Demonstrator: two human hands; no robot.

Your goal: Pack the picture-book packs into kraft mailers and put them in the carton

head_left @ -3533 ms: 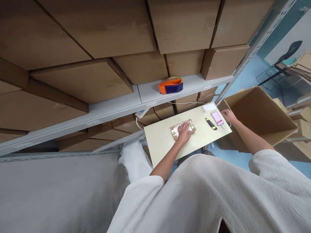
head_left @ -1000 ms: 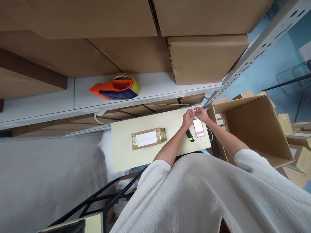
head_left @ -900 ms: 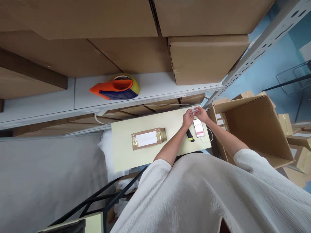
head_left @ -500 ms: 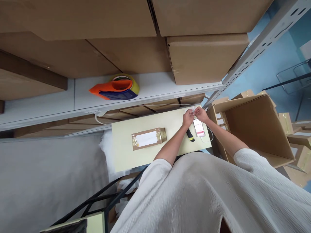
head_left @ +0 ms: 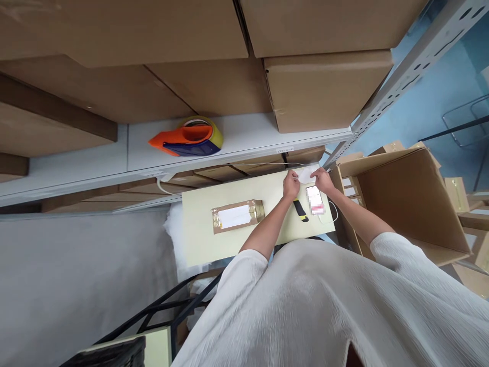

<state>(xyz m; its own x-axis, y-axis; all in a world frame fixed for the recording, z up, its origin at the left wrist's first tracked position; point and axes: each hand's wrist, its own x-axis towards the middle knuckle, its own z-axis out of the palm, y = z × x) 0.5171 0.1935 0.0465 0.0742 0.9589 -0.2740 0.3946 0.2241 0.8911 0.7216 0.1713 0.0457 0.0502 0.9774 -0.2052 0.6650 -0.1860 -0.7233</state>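
Note:
At the far right end of the pale tabletop, a thin white paper sheet (head_left: 306, 174) spreads between my two hands. My left hand (head_left: 291, 185) is closed at its left edge, with a bit of white showing at the fingertips. My right hand (head_left: 323, 180) pinches its right edge. Just below them lies a phone (head_left: 315, 200) with a lit screen and a white cable. A black-and-yellow utility knife (head_left: 300, 210) is beside it, under my left wrist. Further left sits a taped cardboard parcel (head_left: 237, 216) bearing a white label.
A large open carton (head_left: 408, 199) stands right of the table (head_left: 198, 244), with more boxes beyond. Ahead, a shelf (head_left: 244, 130) holds big cardboard boxes (head_left: 328, 92) and an orange-and-blue tape dispenser (head_left: 191, 140). A metal upright (head_left: 405, 81) rises at the shelf's right end.
My hands have moved apart from being fingertip to fingertip, and the white paper now shows spread between them. The view has shifted slightly; the parcel, knife and phone stay in place.

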